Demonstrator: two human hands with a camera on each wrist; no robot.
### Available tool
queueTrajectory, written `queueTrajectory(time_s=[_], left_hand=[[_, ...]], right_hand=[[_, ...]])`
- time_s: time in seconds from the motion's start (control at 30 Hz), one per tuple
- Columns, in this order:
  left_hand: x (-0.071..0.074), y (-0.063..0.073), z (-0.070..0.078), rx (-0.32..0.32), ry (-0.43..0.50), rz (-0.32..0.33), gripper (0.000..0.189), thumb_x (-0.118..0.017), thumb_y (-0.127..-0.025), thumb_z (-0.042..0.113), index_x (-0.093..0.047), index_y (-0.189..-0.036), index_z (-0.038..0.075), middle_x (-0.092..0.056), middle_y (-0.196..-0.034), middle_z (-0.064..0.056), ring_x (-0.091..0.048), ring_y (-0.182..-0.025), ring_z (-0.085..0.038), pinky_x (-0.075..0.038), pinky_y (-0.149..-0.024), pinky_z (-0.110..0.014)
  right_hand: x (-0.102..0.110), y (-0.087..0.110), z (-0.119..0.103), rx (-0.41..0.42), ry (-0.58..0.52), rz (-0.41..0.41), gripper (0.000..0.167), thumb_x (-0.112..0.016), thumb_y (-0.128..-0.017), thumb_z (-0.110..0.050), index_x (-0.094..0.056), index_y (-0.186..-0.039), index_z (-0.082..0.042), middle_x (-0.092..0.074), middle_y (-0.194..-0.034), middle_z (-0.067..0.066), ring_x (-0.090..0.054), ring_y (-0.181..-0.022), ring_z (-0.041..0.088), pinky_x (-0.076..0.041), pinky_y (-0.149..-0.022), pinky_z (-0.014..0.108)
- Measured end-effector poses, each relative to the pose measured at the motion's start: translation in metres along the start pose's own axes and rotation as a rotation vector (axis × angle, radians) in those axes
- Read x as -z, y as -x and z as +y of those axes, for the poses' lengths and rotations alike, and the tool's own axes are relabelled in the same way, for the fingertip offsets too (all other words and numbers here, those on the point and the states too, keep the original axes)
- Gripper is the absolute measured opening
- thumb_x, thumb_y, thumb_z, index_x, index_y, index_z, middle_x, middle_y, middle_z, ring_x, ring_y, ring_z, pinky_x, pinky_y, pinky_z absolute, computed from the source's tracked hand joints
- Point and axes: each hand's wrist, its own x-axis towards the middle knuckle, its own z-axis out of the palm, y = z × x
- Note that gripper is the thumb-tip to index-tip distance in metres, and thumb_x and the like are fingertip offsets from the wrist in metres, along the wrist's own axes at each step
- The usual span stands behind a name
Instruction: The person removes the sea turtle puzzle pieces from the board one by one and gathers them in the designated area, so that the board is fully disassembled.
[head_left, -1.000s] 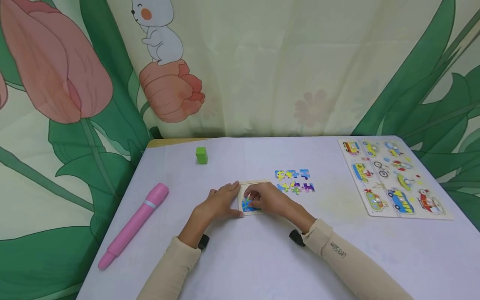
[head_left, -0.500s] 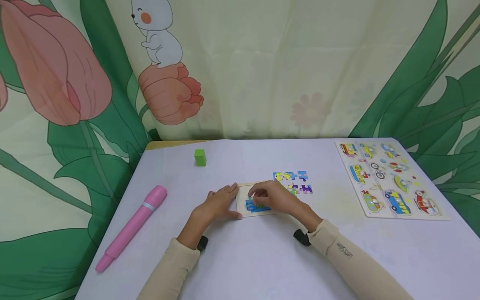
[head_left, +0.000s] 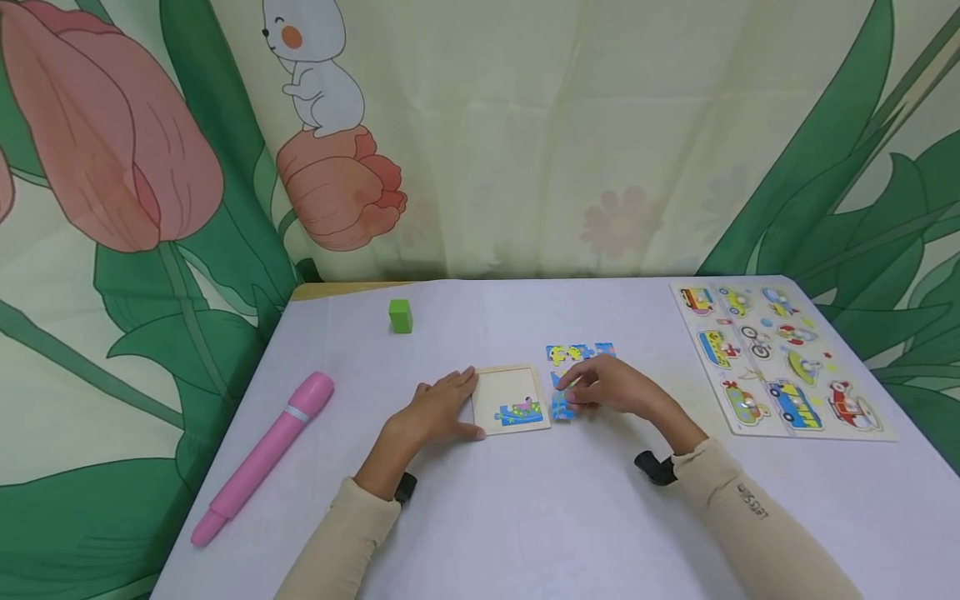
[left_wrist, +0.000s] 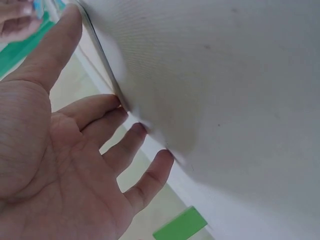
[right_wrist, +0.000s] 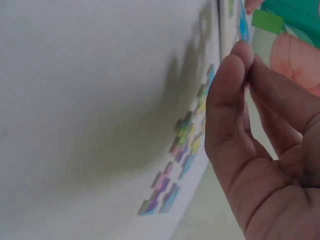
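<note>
A small square wooden puzzle tray (head_left: 512, 377) lies on the table, with a few joined blue, green and pink pieces (head_left: 519, 412) along its lower right inside. My left hand (head_left: 435, 408) steadies its left side, thumb at the near corner and fingertips at the far corner; the left wrist view shows those fingers fairly straight. Just right of the tray, my right hand (head_left: 618, 387) pinches a blue jigsaw piece (head_left: 561, 407) between thumb and fingers. That piece (right_wrist: 243, 26) appears almost edge-on in the right wrist view. Behind the right hand, loose jigsaw pieces (head_left: 566, 353) lie in rows, partly hidden.
A green block (head_left: 401, 317) stands near the back edge. To the left lies a pink tube-shaped toy (head_left: 262, 458). A large vehicle peg puzzle board (head_left: 780, 358) occupies the right side of the white-covered table (head_left: 517, 517). A printed curtain (head_left: 517, 167) hangs behind.
My right hand has moved from above the tray to its right side, carrying the blue piece out. More of the tray's inside shows now. My left hand stays at the tray's left edge.
</note>
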Motion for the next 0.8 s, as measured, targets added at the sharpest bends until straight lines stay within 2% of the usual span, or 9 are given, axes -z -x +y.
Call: queueTrajectory(time_s=[0.37, 0.8], left_hand=[[-0.001, -0.003, -0.001, 0.006, 0.008, -0.008, 0.095, -0.083, -0.087, 0.04, -0.033, -0.161, 0.008, -0.028, -0.167, -0.002, -0.024, -0.154, -0.025, -0.028, -0.116, -0.056], [0.0, -0.001, 0.0, 0.006, 0.002, -0.009, 0.095, -0.083, -0.087, 0.04, -0.033, -0.161, 0.008, -0.028, -0.167, -0.002, -0.025, -0.154, -0.025, -0.028, -0.116, -0.057]], right_hand=[[-0.004, 0.001, 0.007, -0.066, 0.018, 0.026, 0.013, -0.067, -0.095, 0.002, -0.075, -0.105, 0.002, -0.068, -0.075, 0.006, -0.063, -0.065, 0.018, -0.054, -0.064, 0.033], [-0.015, -0.002, -0.002, -0.092, 0.182, 0.122, 0.014, -0.067, -0.089, 0.005, -0.077, -0.093, -0.004, -0.067, -0.074, 0.002, -0.059, -0.067, 0.015, -0.048, -0.063, 0.029]])
